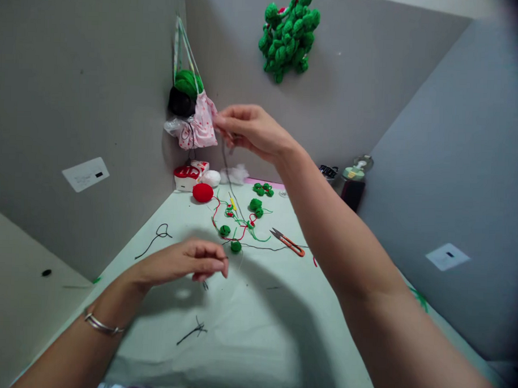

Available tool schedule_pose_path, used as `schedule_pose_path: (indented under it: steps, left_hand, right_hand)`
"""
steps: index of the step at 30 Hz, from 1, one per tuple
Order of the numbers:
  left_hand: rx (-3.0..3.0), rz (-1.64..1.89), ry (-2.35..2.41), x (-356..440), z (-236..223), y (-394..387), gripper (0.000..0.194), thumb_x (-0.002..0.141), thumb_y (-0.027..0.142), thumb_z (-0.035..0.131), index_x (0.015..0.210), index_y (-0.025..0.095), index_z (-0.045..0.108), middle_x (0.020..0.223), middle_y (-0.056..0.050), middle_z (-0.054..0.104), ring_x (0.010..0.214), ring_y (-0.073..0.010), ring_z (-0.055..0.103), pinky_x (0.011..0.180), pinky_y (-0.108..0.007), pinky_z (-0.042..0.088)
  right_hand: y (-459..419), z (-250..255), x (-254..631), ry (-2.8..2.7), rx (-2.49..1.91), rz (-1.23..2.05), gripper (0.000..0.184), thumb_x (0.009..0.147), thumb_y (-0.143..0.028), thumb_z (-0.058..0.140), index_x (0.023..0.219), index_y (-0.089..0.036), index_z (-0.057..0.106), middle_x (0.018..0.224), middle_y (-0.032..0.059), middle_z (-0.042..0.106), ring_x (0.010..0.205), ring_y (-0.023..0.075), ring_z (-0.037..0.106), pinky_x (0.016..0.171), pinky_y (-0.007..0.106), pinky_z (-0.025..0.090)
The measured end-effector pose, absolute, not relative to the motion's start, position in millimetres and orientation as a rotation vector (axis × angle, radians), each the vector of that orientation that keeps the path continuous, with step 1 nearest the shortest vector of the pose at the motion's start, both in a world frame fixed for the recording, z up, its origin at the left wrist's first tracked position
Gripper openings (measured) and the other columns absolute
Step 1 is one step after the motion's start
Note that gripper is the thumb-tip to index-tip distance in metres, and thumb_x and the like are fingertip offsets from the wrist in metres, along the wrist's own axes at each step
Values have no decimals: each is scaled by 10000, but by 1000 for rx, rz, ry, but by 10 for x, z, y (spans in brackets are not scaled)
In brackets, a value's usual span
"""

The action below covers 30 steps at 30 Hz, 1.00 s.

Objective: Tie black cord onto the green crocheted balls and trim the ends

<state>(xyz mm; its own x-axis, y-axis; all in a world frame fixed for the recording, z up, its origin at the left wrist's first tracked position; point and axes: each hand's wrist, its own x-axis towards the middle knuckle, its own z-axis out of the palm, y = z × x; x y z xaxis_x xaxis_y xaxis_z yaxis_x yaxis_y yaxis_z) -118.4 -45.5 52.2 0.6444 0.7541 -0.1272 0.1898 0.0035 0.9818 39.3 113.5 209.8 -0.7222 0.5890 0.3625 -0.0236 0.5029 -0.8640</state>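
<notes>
My right hand [253, 128] is raised in front of the back wall, thumb and fingers pinched on a black yarn strand [228, 173] that hangs down to the table. Lower and to the left, my left hand [197, 260] hovers above the table with its fingers curled; short dark yarn ends [205, 285] show below it, and its grip is partly hidden. Just beyond it lie small green crocheted balls [235, 246], red yarn [214, 218] and a yellow-handled crochet hook [232, 202]. Orange thread snips [288, 242] rest to their right.
Black yarn scraps [192, 332] and a looped black cord [158, 236] lie on the pale tabletop [245, 340]. A red yarn ball [203, 192] stands at the back left. A pink pouch [199, 127] and a green crocheted cluster [287, 39] hang on the walls.
</notes>
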Motion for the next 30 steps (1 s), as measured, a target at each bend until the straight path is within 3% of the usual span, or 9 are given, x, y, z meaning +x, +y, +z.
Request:
schedule_pose_path:
  steps: [2,6,9,12,15,19,25,30]
  left_hand:
    - [1590,383,749,-1051,535,-496,307,939,435,562,946,173,720,618,27,483,574,-99,410,558,-232,329]
    - [1668,265,636,-886,558,-556,331,955,449,530,966,193,740,615,24,481,579,-109,420,567,-245,337]
    - [1678,247,585,-842,545,-581,311,948,441,542,972,205,743,620,24,481,576,-112,425,573,-245,351]
    - [1668,267,570,-835,526,-589,302,942,440,552,955,208,745,627,23,482,579,-113,435,580,-246,368]
    - [1669,335,584,-847,524,-580,312,942,451,551,936,203,741,616,24,482,575,-114,431,580,-253,368]
    - [1612,467,654,-887,548,-533,328,948,461,542,934,184,717,616,26,478,579,-112,425,584,-255,359]
    - [1612,758,768,-913,666,-384,300,962,440,525,909,194,688,618,36,482,597,-107,427,610,-249,345]
    - [1698,789,836,-760,848,-268,317,946,446,535,861,183,691,600,23,485,572,-121,429,550,-251,329]
  right_hand:
    - [1144,2237,13,-2053,-408,1261,106,992,-207,567,896,-165,560,698,-74,567,669,35,505,646,149,429]
    - [1179,2202,-525,-2208,-530,1168,161,1029,-152,469,876,-160,518,687,-79,540,646,44,496,588,152,411]
    - [1183,1944,-619,-2515,-562,994,53,910,-116,639,946,-139,608,856,-36,633,747,84,550,670,200,454]
    - [1126,1726,-483,-2664,-577,543,251,823,-86,697,1064,-132,643,1116,29,654,914,121,571,802,230,439]
    - [1002,1621,-175,-2610,-609,326,128,885,-136,587,953,-135,696,949,26,687,840,129,577,776,249,406]
    - [709,1460,480,-2724,-693,296,188,900,-171,547,850,-141,726,715,11,655,647,107,516,659,261,341]
    - [62,959,1475,-3154,-1048,292,193,867,-110,539,796,-172,708,802,38,691,670,124,550,612,257,295]
    - [-293,546,1705,-3328,-1141,161,202,888,-73,489,843,-145,673,907,95,679,673,167,609,548,292,281]
